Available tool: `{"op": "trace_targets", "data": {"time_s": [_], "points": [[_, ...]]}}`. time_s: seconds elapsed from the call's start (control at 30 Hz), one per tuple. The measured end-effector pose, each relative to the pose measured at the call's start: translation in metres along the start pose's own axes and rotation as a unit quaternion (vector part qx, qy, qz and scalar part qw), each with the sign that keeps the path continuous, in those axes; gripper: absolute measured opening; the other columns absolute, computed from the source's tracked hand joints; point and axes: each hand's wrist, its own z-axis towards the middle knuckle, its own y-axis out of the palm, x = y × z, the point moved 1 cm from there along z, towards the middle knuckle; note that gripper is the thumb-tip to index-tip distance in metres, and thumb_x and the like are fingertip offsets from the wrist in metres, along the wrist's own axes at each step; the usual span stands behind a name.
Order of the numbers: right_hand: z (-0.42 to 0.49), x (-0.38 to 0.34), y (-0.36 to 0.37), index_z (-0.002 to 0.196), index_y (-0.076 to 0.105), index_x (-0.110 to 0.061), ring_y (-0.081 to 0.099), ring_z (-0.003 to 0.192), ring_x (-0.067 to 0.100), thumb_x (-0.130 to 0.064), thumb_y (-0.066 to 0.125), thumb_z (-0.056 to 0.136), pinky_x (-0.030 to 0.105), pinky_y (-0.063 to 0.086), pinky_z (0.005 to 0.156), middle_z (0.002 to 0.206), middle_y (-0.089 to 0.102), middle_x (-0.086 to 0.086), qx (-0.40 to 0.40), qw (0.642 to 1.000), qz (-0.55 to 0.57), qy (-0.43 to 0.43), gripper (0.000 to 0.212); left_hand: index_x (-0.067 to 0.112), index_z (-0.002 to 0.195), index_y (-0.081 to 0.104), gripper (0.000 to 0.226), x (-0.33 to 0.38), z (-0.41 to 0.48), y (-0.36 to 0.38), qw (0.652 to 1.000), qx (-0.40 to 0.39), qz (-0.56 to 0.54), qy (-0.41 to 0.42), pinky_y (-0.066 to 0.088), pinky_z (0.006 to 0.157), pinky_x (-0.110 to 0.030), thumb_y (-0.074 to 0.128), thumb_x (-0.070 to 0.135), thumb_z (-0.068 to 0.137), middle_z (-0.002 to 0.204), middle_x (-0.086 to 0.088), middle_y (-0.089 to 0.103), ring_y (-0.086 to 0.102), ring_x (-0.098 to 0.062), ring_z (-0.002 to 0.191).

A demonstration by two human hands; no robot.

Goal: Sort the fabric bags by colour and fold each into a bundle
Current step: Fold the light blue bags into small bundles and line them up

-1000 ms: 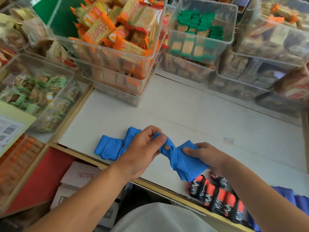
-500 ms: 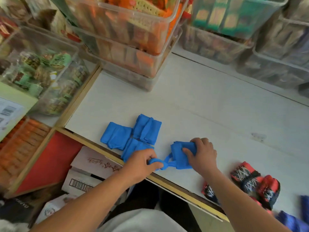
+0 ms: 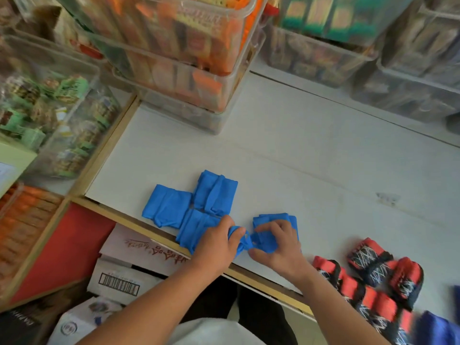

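Three folded blue bag bundles [image 3: 199, 205] lie together near the front edge of the white counter [image 3: 311, 155]. Just right of them I hold a fourth blue bag [image 3: 276, 220], folded into a small block. My right hand [image 3: 278, 242] presses down on this block. My left hand [image 3: 219, 242] pinches the bag's twisted blue handle strip at the counter's edge. Several red-and-black patterned bundles [image 3: 373, 277] sit at the lower right, and a darker blue piece of fabric [image 3: 438, 327] shows at the bottom right corner.
Clear plastic bins of packaged snacks [image 3: 189, 53] stand stacked along the back and left of the counter. Cardboard boxes [image 3: 129, 265] sit below the counter's wooden front edge [image 3: 159, 230], beside a red panel.
The blue bag went from being held loose in the air to lying folded small on the counter. My hands have drawn closer together, the left still pulling the handle strip.
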Motion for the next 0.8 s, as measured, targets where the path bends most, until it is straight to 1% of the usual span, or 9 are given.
{"op": "trace_targets", "data": {"time_s": [0.03,0.1,0.17,0.3,0.37,0.47,0.6,0.67,0.8], "points": [[0.001,0.002,-0.001,0.101,0.058,-0.05,0.04,0.112,0.01,-0.087,0.068,0.045,0.034,0.031,0.097,0.113,0.04,-0.022,0.005,1.0,-0.018,-0.013,0.068,0.026,0.087,0.041,0.032,0.001,0.0,0.002,1.0,-0.005,-0.009,0.0,0.053,0.065,-0.05,0.052,0.053,0.101,0.067,-0.002,0.061,0.064,-0.021,0.066],[0.004,0.005,0.005,0.1,0.061,-0.044,0.04,0.105,0.01,-0.105,0.055,0.039,0.035,0.031,0.091,0.107,0.039,-0.021,0.046,0.996,-0.068,-0.024,0.087,0.03,0.087,0.041,0.035,0.0,0.0,0.002,0.999,-0.022,-0.038,-0.006,0.057,0.065,-0.05,0.05,0.062,0.097,0.069,-0.001,0.064,0.066,-0.02,0.066],[0.008,0.006,0.014,0.094,0.062,-0.039,0.041,0.101,0.013,-0.106,0.049,0.045,0.037,0.032,0.086,0.102,0.041,-0.018,0.101,0.992,-0.072,-0.012,0.085,0.032,0.086,0.043,0.041,-0.005,0.001,0.001,0.997,-0.037,-0.067,-0.006,0.059,0.064,-0.052,0.048,0.072,0.089,0.07,0.001,0.063,0.068,-0.02,0.068],[0.016,0.008,0.021,0.088,0.053,-0.039,0.044,0.098,0.017,-0.08,0.059,0.056,0.036,0.03,0.082,0.098,0.043,-0.014,0.135,0.989,-0.065,0.006,0.053,0.032,0.084,0.053,0.035,-0.015,0.002,-0.006,0.995,-0.068,-0.075,-0.004,0.059,0.069,-0.046,0.062,0.066,0.084,0.069,0.01,0.056,0.061,-0.012,0.066],[0.02,0.011,0.022,0.089,0.051,-0.038,0.043,0.095,0.017,-0.073,0.064,0.058,0.035,0.03,0.081,0.097,0.042,-0.013,0.132,0.987,-0.094,0.003,0.048,0.03,0.087,0.058,0.026,-0.019,0.0,-0.008,0.993,-0.108,-0.042,-0.011,0.053,0.066,-0.034,0.072,0.052,0.085,0.075,0.008,0.059,0.055,-0.006,0.065],[0.023,0.015,0.023,0.088,0.048,-0.035,0.042,0.092,0.019,-0.058,0.081,0.062,0.035,0.032,0.077,0.096,0.041,-0.012,0.134,0.983,-0.121,-0.011,0.047,0.03,0.089,0.061,0.016,-0.024,-0.002,-0.013,0.991,-0.136,-0.014,-0.012,0.045,0.062,-0.023,0.074,0.04,0.09,0.077,0.01,0.057,0.05,-0.001,0.064],[0.026,0.021,0.021,0.089,0.051,-0.03,0.041,0.086,0.018,-0.045,0.088,0.067,0.035,0.035,0.072,0.096,0.042,-0.009,0.139,0.981,-0.13,-0.032,0.044,0.027,0.094,0.07,0.008,-0.02,-0.007,-0.02,0.983,-0.143,-0.112,-0.016,0.054,0.085,-0.028,0.074,0.033,0.091,0.091,0.004,0.071,0.066,-0.007,0.089],[0.026,0.024,0.022,0.089,0.055,-0.027,0.04,0.084,0.018,-0.041,0.087,0.07,0.034,0.037,0.069,0.095,0.042,-0.008,0.145,0.979,-0.132,-0.051,0.04,0.023,0.096,0.073,0.007,-0.012,-0.009,-0.02,0.975,-0.136,-0.176,-0.023,0.052,0.093,-0.022,0.076,0.026,0.09,0.096,0.004,0.075,0.069,-0.007,0.096],[0.028,0.026,0.02,0.088,0.056,-0.027,0.043,0.083,0.018,-0.044,0.085,0.072,0.036,0.044,0.065,0.093,0.044,-0.007,0.147,0.98,-0.121,-0.064,0.038,0.015,0.095,0.074,0.007,0.005,0.002,-0.013,0.961,-0.08,-0.264,-0.036,0.058,0.087,-0.033,0.077,0.021,0.09,0.091,-0.006,0.077,0.072,-0.019,0.09]]}}
